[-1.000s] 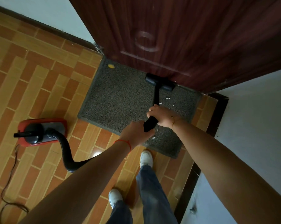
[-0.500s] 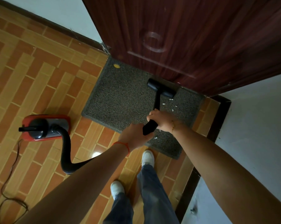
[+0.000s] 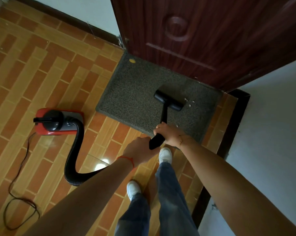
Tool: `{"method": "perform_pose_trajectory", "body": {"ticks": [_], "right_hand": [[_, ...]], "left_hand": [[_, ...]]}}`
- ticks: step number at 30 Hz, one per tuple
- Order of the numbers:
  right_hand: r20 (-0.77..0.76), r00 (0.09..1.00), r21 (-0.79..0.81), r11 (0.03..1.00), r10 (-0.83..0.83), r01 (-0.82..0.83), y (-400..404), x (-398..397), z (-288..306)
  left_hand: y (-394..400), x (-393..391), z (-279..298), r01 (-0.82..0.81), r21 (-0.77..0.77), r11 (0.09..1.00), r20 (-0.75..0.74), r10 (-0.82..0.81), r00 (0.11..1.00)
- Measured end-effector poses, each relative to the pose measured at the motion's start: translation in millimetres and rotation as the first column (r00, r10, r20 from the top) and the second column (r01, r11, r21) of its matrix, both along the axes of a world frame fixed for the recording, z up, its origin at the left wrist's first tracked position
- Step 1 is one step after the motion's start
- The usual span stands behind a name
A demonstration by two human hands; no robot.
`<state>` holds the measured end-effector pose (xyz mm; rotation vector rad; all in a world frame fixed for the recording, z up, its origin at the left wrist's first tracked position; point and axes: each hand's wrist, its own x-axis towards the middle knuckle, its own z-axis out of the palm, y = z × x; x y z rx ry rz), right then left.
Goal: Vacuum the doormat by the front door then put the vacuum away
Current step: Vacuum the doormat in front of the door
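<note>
On the doormat (image 3: pixel 137 92), the vacuum head (image 3: pixel 168 100) has pulled back from the door, leaving white scraps (image 3: pixel 189 101) beside it; both hands (image 3: pixel 169 133) (image 3: pixel 140 150) grip the wand, so vacuuming continues.

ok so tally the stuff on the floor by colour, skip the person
black: 3, floor nozzle, wand, hose
red: 1, vacuum canister
grey: 1, doormat
yellow: 1, small spot on the mat
dark: 1, power cord
white: 3 scraps by the nozzle
total: 10
</note>
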<state>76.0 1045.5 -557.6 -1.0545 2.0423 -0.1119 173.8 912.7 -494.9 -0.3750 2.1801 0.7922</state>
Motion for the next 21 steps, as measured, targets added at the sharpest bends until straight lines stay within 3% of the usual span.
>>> {"method": "perform_pose_trajectory", "body": {"ticks": [11, 21], "right_hand": [[-0.019, 1.000, -0.017, 1.000, 0.019, -0.019, -37, 103, 1], [0.016, 1.000, -0.026, 1.000, 0.006, -0.006, -68, 150, 2]], "left_hand": [[-39, 103, 3, 0.026, -0.016, 1.000, 0.025, -0.025, 0.999], [-67, 148, 16, 0.036, -0.056, 0.998, 0.040, -0.034, 0.999]]}}
